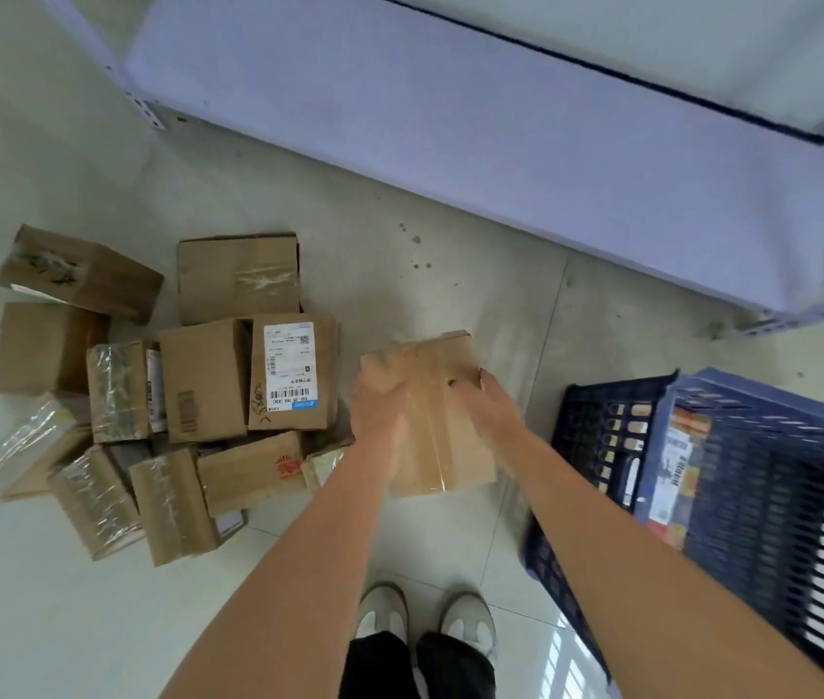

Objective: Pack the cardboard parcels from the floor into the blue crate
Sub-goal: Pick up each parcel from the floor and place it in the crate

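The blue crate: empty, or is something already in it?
Not empty. A labelled parcel shows inside the blue crate; how full it is, cannot tell.

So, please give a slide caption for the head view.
Both hands hold a taped parcel between floor pile and blue crate.

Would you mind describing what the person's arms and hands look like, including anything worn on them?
Both forearms are bare as far as the frame shows, with no sleeves in view. The left hand and right hand wear no gloves; motion blur hides any rings, and no watch or wristband shows. Further down, dark trousers and pale shoes.
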Demonstrator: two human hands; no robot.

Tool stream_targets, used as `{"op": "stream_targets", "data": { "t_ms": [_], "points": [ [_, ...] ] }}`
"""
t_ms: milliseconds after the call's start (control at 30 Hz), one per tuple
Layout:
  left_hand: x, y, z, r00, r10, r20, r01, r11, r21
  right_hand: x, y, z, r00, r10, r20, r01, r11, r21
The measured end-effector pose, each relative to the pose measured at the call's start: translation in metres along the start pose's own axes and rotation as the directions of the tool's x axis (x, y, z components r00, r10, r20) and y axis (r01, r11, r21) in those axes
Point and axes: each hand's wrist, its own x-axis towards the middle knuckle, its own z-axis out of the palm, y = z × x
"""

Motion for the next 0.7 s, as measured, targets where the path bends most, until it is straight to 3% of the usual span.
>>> {"op": "stream_targets", "data": {
  "t_ms": [100,233,433,567,700],
  "points": [
    [-0.052,0.028,-0.011,0.991,0.133,0.015,-0.133,0.990,0.039,-0.045,-0.020,-0.038,0.999,0.013,-0.041,-0.008,0.992,0.126],
    [-0.122,0.064,-0.016,0.981,0.174,0.082,-0.178,0.983,0.034,-0.102,-0.041,-0.093,0.991,0.092,-0.098,-0.061,0.958,0.281],
    [-0.208,0.109,-0.007,0.957,0.260,0.129,-0.238,0.958,-0.159,-0.174,-0.060,-0.155,0.985,0.046,-0.165,0.051,0.841,0.539],
    [-0.258,0.111,0.014,0.951,0.291,0.106,-0.266,0.943,-0.199,-0.207,-0.043,-0.189,0.975,-0.041,-0.219,0.170,0.771,0.613],
    [-0.289,0.094,0.057,0.939,0.337,0.074,-0.326,0.937,-0.127,-0.218,-0.010,-0.232,0.934,0.012,-0.358,0.213,0.785,0.582]
  ]
}}
